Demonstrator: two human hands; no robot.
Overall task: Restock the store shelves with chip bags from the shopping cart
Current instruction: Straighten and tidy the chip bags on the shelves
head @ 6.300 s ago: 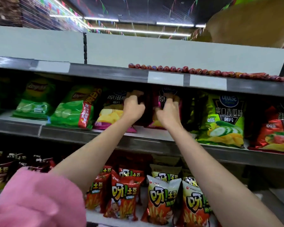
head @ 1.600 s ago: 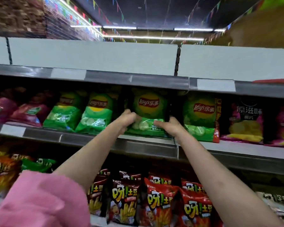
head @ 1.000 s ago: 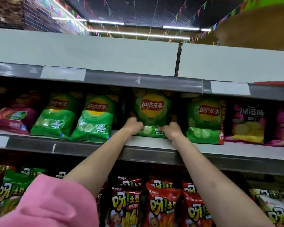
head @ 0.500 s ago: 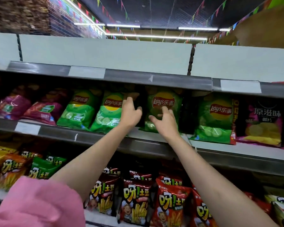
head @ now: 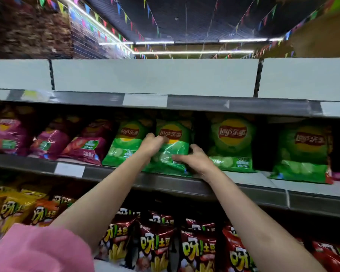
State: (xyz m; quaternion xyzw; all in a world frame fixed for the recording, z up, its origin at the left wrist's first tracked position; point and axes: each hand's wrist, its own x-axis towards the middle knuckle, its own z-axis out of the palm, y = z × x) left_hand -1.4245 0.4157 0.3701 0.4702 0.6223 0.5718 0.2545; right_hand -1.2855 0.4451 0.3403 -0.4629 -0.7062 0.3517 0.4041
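Up on the middle shelf, the fingers of the left hand curl over the upper left face of a green chip bag, just under its red and yellow logo, and press into the foil. The right hand comes at the same bag from the lower right: its fingers lie across the bag's lower front while the thumb hooks round the right edge, so the bag sits pinched between the two hands. How firmly the left fingers grip, rather than merely press, is hard to tell, as the frame is a little blurred.

The bag stands nearly upright, its bottom edge at the front lip of the shelf. A second green bag touches it on the left, partly behind the left wrist. A third green bag stands to the right with a dark gap between, and a fourth further right. Purple-red bags fill the shelf's left end.

Both forearms reach up from below; a pink sleeve covers the left upper arm. On the lower shelf stand red bags of potato sticks, with yellow and orange ones to the left.
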